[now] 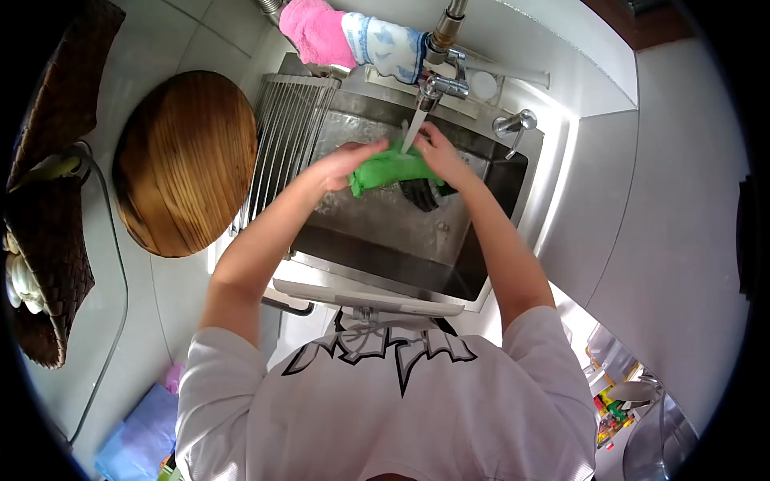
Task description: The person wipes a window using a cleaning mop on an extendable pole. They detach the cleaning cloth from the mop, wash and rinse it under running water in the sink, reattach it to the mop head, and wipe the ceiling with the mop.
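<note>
A bright green cloth is held between my two hands under the tap in the metal sink. Water runs from the faucet down onto the cloth. My left hand grips its left end, with the thumb along the top. At the other end, my right hand is closed on the cloth near the stream. Below the cloth, a dark, ridged object shows partly; its kind is unclear.
A metal drying rack covers the sink's left side. Beside it lies a round wooden board. Pink cloth and a blue-white cloth hang behind the faucet. At the right stands a small dispenser. A woven basket is far left.
</note>
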{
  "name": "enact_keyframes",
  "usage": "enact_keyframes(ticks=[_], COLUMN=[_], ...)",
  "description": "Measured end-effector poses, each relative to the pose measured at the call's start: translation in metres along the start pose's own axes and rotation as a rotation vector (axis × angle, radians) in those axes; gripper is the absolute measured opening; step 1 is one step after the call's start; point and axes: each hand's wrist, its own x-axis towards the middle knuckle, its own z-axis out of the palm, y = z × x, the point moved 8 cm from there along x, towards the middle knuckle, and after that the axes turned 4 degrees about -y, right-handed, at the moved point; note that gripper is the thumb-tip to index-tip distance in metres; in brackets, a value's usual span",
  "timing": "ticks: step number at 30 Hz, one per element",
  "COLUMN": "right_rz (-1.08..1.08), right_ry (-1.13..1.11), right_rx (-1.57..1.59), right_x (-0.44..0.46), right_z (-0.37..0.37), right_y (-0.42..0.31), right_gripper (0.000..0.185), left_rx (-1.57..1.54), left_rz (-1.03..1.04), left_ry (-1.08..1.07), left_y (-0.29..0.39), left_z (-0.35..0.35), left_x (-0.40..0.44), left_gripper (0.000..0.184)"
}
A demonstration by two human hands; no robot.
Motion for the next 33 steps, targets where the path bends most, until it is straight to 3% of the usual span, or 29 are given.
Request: enact_keyframes(ticks=[3, 6, 9, 10, 13, 16, 19, 20, 23, 24, 26, 28, 29, 30, 31, 33], right_rz=[-0.195, -0.118, -0.086, -0.030, 0.050, 0.053, 0.009, -0.014, -0.447, -0.417, -0.355, -0.142, -0.039, -0.061, -0.126, -0.247], right_ry=[-0.342, -0.554, -0.552, -0.515, -0.339, -0.066, 0.112, 0.175, 0.109, 0.165, 0.274, 0.360, 0.406, 0.305, 0.331, 0.365], right_rx=[-0.134, -0.651, -0.537, -0.359, 0.152, 0.601, 0.526, 0.366, -0.443, -0.488, -0.573, -0.600, -0.612, -0.901, -0.833, -0.695], right_x=[-0.025, -0.031, -0.027, -0.025, -0.019, -0.017, -0.018, -0.021, -0.045, -0.040, -0.027, -0.011, -0.007, -0.005, -0.013, -0.032], right_z=[0.011, 0.010, 0.004, -0.003, -0.019, -0.013, -0.001, 0.008, 0.060, 0.061, 0.060, 0.040, 0.032, 0.050, 0.055, 0.064], right_y=[-0.034, -0.020, -0.026, -0.023, -0.018, -0.012, -0.013, -0.018, -0.083, -0.075, -0.051, -0.040, -0.035, -0.036, -0.047, -0.065], right_gripper=[0.046, 0.042, 0.037, 0.036, 0.035, 0.031, 0.026, 0.014, 0.015, 0.018, 0.027, 0.032, 0.035, 0.042, 0.043, 0.044], left_rx=[0.457, 0.632, 0.711, 0.711, 0.450, -0.058, -0.310, -0.343, -0.464, -0.523, -0.340, -0.241, -0.369, -0.496, -0.622, -0.571], left_rz=[0.108, -0.048, -0.140, -0.153, 0.053, 0.123, 0.044, 0.021, 0.196, 0.147, 0.054, 0.036, 0.039, 0.051, 0.059, 0.054], left_ry=[-0.124, -0.144, -0.169, -0.184, -0.074, 0.023, -0.030, -0.028, 0.260, 0.220, 0.172, 0.156, 0.180, 0.200, 0.219, 0.174], left_y=[0.010, 0.008, 0.006, 0.003, 0.009, 0.003, -0.017, -0.029, -0.032, -0.043, -0.046, -0.042, -0.042, -0.039, -0.036, -0.044], left_z=[-0.004, -0.014, -0.020, -0.021, -0.022, -0.009, -0.005, -0.013, -0.004, -0.005, 0.007, 0.021, 0.023, 0.025, 0.025, 0.022], left_x=[-0.004, -0.005, -0.002, 0.000, -0.002, 0.001, 0.021, 0.034, 0.034, 0.049, 0.041, 0.029, 0.027, 0.029, 0.030, 0.038], left_gripper=[0.042, 0.039, 0.039, 0.039, 0.044, 0.047, 0.048, 0.046, 0.043, 0.035, 0.032, 0.032, 0.031, 0.031, 0.031, 0.030])
